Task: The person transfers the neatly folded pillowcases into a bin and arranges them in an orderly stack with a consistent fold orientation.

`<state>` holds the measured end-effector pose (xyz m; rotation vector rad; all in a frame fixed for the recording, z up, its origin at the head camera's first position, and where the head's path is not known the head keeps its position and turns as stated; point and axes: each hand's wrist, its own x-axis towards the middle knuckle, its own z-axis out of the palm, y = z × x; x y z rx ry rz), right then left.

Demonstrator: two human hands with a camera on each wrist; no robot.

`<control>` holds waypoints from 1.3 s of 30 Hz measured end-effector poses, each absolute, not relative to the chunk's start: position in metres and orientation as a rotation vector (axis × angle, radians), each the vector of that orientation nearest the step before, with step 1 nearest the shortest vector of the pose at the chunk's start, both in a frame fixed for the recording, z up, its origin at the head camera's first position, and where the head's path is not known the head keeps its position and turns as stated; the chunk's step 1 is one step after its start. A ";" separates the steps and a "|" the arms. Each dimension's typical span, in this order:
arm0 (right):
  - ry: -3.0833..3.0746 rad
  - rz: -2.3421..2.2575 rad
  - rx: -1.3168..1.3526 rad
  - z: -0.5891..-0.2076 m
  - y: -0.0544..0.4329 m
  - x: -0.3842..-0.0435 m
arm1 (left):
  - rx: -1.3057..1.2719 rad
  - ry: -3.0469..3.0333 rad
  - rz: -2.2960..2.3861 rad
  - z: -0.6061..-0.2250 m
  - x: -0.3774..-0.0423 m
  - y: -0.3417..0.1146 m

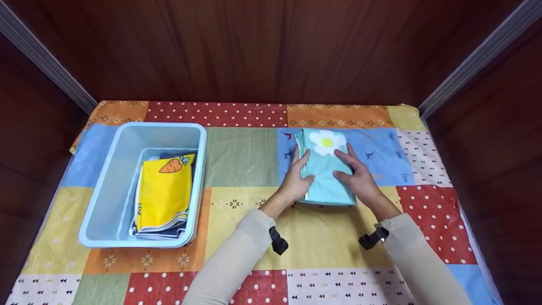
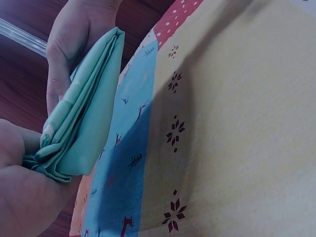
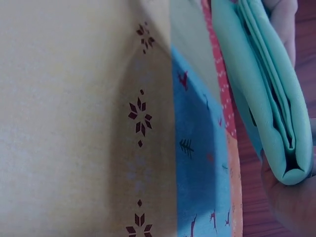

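Observation:
A folded teal cloth [image 1: 326,182] with a white flower print is held just above the table, its shadow falling on the cover below. My left hand [image 1: 296,180] grips its left side, thumb on top. On the opposite side my right hand [image 1: 360,176] holds the right edge, thumb and fingers over the upper face. Stacked layers of the teal cloth [image 2: 94,108] show end-on in the left wrist view, between both hands. The right wrist view shows the folded end of the cloth [image 3: 276,98], with part of my right hand [image 3: 291,202] around its lower corner.
To the left stands a light blue plastic bin [image 1: 112,182]. Inside lies a folded yellow cloth [image 1: 165,195] with a carrot print, over dark navy fabric [image 1: 180,231]. A patchwork cover [image 1: 241,156] spreads over the table, and brown wood panels [image 1: 254,51] rise behind and at both sides.

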<state>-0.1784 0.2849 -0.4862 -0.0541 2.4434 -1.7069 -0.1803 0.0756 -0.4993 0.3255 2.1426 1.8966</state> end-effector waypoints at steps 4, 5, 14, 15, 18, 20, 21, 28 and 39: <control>2.428 -1.720 -0.046 -0.484 0.284 -0.177 | 0.335 2.128 1.909 -0.497 -0.179 0.074; 2.426 -1.721 -0.041 -0.483 0.284 -0.176 | 0.335 2.124 1.909 -0.496 -0.178 0.073; 2.460 -1.693 -0.023 -0.472 0.283 -0.171 | 0.338 2.089 1.941 -0.485 -0.173 0.071; 2.461 -1.691 -0.022 -0.470 0.283 -0.170 | 0.339 2.087 1.941 -0.484 -0.172 0.070; 2.467 -1.685 -0.033 -0.467 0.281 -0.167 | 0.339 2.082 1.937 -0.482 -0.170 0.068; 2.474 -1.679 -0.039 -0.464 0.280 -0.166 | 0.340 2.083 1.932 -0.480 -0.169 0.067; 2.478 -1.679 -0.042 -0.463 0.280 -0.165 | 0.341 2.087 1.927 -0.479 -0.168 0.066; 2.492 -1.666 -0.053 -0.455 0.276 -0.160 | 0.342 2.092 1.937 -0.475 -0.164 0.062; 2.483 -1.674 -0.072 -0.448 0.270 -0.153 | 0.331 2.059 1.961 -0.468 -0.155 0.054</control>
